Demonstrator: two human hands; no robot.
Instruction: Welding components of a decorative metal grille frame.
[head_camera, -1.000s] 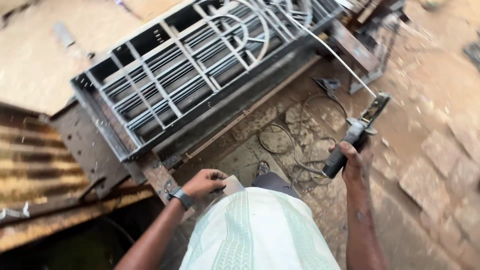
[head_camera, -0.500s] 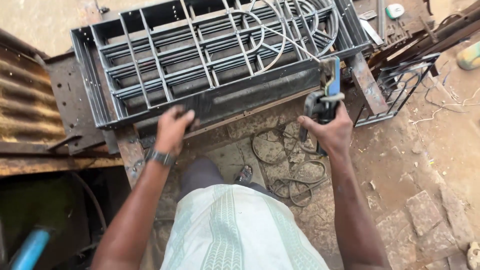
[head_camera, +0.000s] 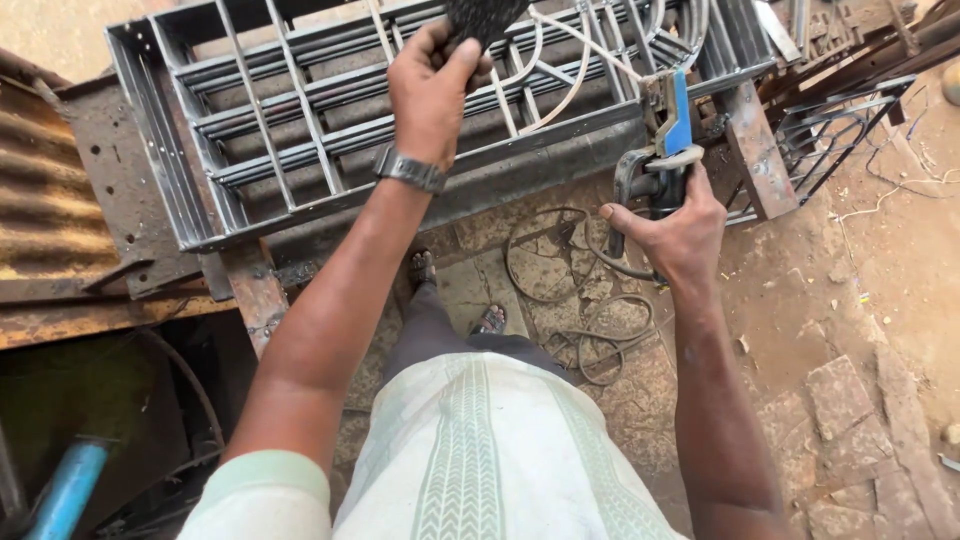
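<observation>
A grey steel window grille (head_camera: 300, 110) of welded bars and curved scrollwork lies flat on rusty supports in front of me. My left hand (head_camera: 432, 85), with a metal wristwatch, is raised over the grille and grips a dark handled object (head_camera: 482, 15) whose top is cut off by the frame edge. My right hand (head_camera: 672, 222) grips a welding electrode holder (head_camera: 665, 140) with a blue jaw, held at the grille's near right corner; a thin rod runs from it up across the bars.
Black welding cable (head_camera: 560, 270) lies coiled on the stone floor by my sandalled feet. Rusty corrugated sheet (head_camera: 45, 200) sits at left, a blue pipe (head_camera: 65, 490) at bottom left, a rusty steel post (head_camera: 255, 290) under the grille, and scrap metal frames (head_camera: 840, 120) at right.
My left hand rose from the grille's near edge and now holds a dark object up high. My right hand brought the electrode holder in from the right to the grille's corner.
</observation>
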